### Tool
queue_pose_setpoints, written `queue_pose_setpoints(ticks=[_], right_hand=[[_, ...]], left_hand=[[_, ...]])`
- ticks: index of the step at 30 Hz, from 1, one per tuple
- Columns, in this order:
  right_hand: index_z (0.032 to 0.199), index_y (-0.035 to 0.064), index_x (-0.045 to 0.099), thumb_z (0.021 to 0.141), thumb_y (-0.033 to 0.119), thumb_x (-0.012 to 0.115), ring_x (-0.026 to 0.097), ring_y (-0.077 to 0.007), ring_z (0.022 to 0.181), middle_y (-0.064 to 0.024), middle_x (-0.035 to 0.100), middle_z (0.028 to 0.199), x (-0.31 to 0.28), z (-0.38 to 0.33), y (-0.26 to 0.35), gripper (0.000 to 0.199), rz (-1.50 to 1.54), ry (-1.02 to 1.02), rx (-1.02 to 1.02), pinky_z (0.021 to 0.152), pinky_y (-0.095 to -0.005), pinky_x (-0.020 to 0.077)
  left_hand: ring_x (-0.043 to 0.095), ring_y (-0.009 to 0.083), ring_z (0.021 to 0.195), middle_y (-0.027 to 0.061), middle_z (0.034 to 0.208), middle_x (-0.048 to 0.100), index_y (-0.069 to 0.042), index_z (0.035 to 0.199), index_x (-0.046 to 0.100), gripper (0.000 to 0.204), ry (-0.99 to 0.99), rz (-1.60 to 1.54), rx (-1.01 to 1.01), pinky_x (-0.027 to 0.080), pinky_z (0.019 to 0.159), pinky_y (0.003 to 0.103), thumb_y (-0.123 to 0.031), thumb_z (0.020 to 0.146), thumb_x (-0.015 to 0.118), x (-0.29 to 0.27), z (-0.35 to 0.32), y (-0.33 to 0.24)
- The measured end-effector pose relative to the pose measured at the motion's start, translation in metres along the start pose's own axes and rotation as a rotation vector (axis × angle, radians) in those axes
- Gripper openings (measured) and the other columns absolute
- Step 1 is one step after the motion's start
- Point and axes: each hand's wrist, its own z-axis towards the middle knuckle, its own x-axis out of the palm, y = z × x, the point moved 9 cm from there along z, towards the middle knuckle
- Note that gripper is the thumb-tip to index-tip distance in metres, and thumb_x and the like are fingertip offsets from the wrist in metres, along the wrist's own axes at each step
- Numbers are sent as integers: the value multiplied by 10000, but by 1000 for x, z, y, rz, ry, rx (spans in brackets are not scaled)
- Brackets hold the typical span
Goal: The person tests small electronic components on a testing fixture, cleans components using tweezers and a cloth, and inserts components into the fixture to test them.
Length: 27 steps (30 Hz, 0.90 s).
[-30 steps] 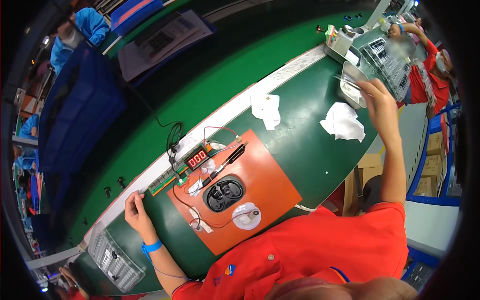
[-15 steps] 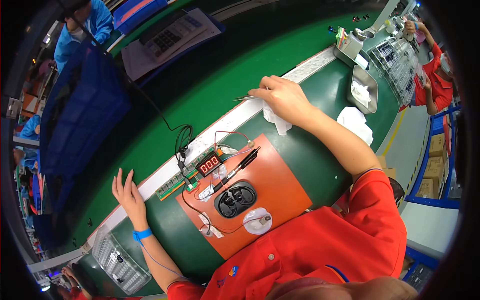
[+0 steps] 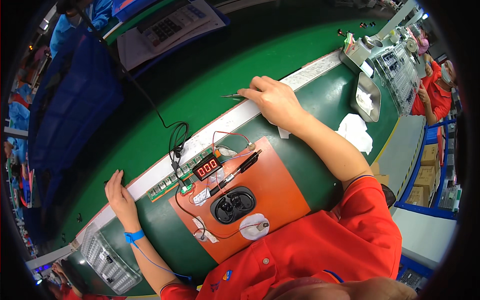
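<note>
Green bench (image 3: 320,107), orange mat (image 3: 280,200), metal tray (image 3: 370,95)

At twelve o'clock the right hand (image 3: 272,100) pinches slim tweezers (image 3: 231,96) over the white strip (image 3: 310,75) edging the green bench (image 3: 320,110). At nine o'clock the left hand (image 3: 119,194) lies flat on that strip. Centre, an orange mat (image 3: 280,195) carries a red-digit meter (image 3: 207,166) and a black earbud case (image 3: 233,204).

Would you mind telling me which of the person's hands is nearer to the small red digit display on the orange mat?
Left, narrowly. The left hand rests flat on the white strip, to the left of the red digit display. The right hand holds tweezers farther up the strip, above and right of it.
</note>
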Motion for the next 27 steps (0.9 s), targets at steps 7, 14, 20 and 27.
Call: queue_pose_setpoints(ticks=[7,14,20,27], right_hand=[[1014,90,709,764,45,598,611,-221,814,-51,580,841,4,1,6,278,54,-20,-15,658,-355,518],[997,100,707,748,42,601,602,-216,787,-47,563,814,11,5,28,276,153,5,-123,641,-361,518],[985,108,706,747,58,603,594,-214,774,-40,552,795,7,7,34,264,181,13,-214,636,-352,510],[971,122,712,749,76,605,588,-214,781,-34,550,792,5,8,32,250,154,-33,-225,661,-347,498]], left_hand=[[613,277,956,142,1073,599,-9,1066,664,304,-50,-104,-59,510,809,353,135,840,520,-5,0,-2],[620,260,932,136,1054,590,-6,1028,663,256,-115,-82,25,521,760,336,110,821,569,-11,-2,-15],[627,262,930,139,1041,617,-8,1023,663,240,-146,-107,6,525,773,337,92,818,589,-17,-2,-9],[636,246,902,137,1031,638,-5,1018,662,230,-153,-129,-7,535,758,324,89,817,600,-17,-2,-8]])
